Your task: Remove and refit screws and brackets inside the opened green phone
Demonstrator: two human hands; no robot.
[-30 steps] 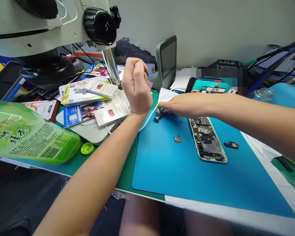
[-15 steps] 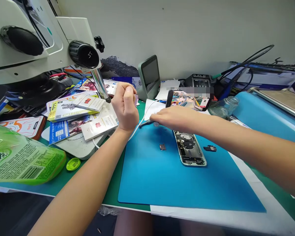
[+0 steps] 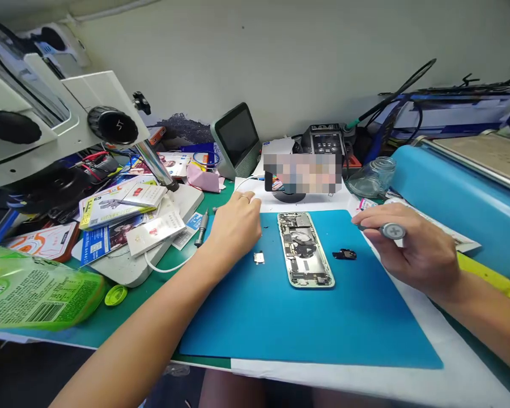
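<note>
An opened phone lies on the blue mat, its inner parts exposed. My left hand is at the mat's upper left, fingers curled downward; whatever they hold, if anything, is hidden. To its left, a grey screwdriver rests on the green surface. My right hand is closed around a screwdriver, whose round grey end cap faces me, above the mat's right edge. A small silvery metal part lies left of the phone. A small black part sits to its right.
At left stand a microscope, stacked boxes and a green bottle. Behind the mat are a propped phone, a grey-green display and a glass jar. A blue rolled machine is at right.
My right hand has drawn back to the right from the mat's upper left, holding the screwdriver. My left hand has come down from a raised fist toward the mat. The view has shifted right.
</note>
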